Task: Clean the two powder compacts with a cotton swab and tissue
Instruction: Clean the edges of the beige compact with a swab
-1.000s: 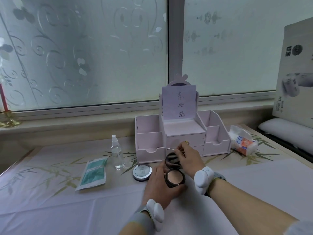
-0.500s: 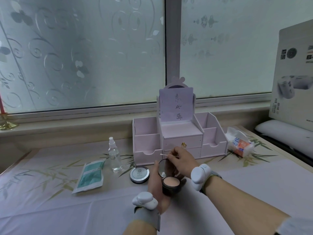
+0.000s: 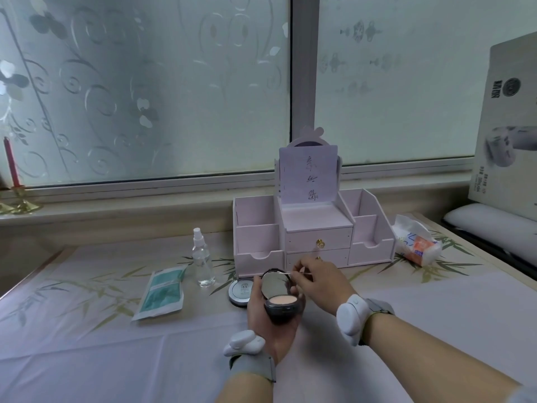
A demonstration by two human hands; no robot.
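My left hand (image 3: 268, 324) holds an open dark compact (image 3: 281, 303) above the table, its mirror lid up and its pink powder pan facing me. My right hand (image 3: 319, 282) pinches a cotton swab (image 3: 286, 274). The swab's white tip rests at the upper right rim of the mirror lid. A second compact (image 3: 239, 290), round, silver and shut, lies flat on the table just left of my left hand. A tissue pack (image 3: 415, 242) lies at the right of the pink organizer.
A pink drawer organizer (image 3: 313, 231) with a paper note stands behind my hands. A clear spray bottle (image 3: 202, 258) and a teal packet (image 3: 162, 292) sit to the left. A large cardboard box (image 3: 508, 126) leans at the far right. A red candle (image 3: 11, 167) stands on the sill.
My left hand has lifted and tilted the open compact toward me. The swab in my right hand has moved to the mirror lid's upper rim.
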